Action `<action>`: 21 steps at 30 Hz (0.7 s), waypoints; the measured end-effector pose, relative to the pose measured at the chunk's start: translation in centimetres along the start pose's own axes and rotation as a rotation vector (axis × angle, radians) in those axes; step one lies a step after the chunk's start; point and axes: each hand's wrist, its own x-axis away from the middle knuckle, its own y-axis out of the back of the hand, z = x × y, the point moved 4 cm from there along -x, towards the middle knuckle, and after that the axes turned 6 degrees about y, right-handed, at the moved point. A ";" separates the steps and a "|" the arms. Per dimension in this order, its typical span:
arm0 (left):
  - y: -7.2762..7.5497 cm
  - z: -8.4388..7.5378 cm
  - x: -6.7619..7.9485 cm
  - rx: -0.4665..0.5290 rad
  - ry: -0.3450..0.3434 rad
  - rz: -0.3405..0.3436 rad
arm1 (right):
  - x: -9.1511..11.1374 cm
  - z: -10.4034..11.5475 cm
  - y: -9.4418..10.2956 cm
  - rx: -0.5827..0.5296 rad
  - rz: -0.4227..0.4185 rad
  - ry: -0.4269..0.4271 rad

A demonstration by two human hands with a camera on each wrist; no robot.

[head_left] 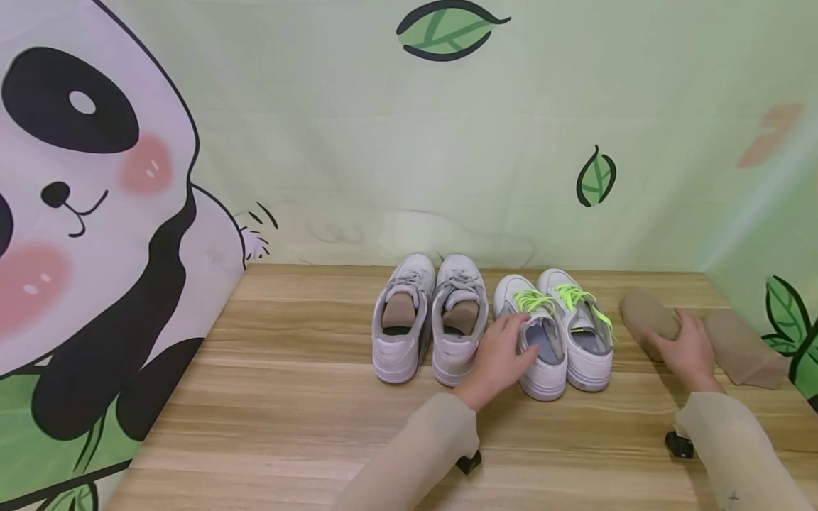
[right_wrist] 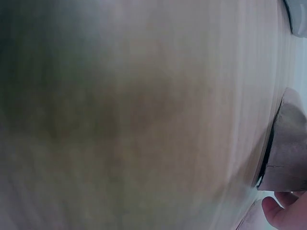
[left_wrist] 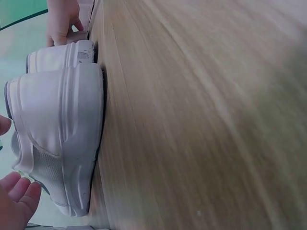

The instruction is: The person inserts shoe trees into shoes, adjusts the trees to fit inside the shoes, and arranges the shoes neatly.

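Observation:
My left hand (head_left: 501, 355) reaches over the right-hand pair of white sneakers, its thumb and fingers spread at the opening of the nearer sneaker (head_left: 543, 376). Bright green laces lie loose on this sneaker and on its mate (head_left: 589, 369). In the left wrist view, fingertips (left_wrist: 29, 196) show beside that shoe's white side. My right hand (head_left: 693, 355) grips the end of a beige, round-ended piece (head_left: 642, 316), thumb on its near side and fingers at the far edge. A second beige piece (head_left: 744, 351) lies to its right, angular at one end.
Another pair, a white-grey sneaker (head_left: 393, 358) and its match (head_left: 452, 355), stands to the left with brownish insoles. All rest on the wood-grain surface (head_left: 287, 426). Behind rises a pale green leaf-printed backdrop (head_left: 358, 142), with a panda picture (head_left: 147, 234) at left.

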 end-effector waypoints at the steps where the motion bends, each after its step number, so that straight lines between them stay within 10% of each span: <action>1: -0.1 0.0 -0.1 -0.002 -0.001 0.004 | 0.0 -0.1 0.0 0.000 0.001 -0.001; 21: -0.9 0.1 -1.7 -0.018 0.092 0.081 | -0.3 -0.9 -0.3 -0.012 -0.009 -0.010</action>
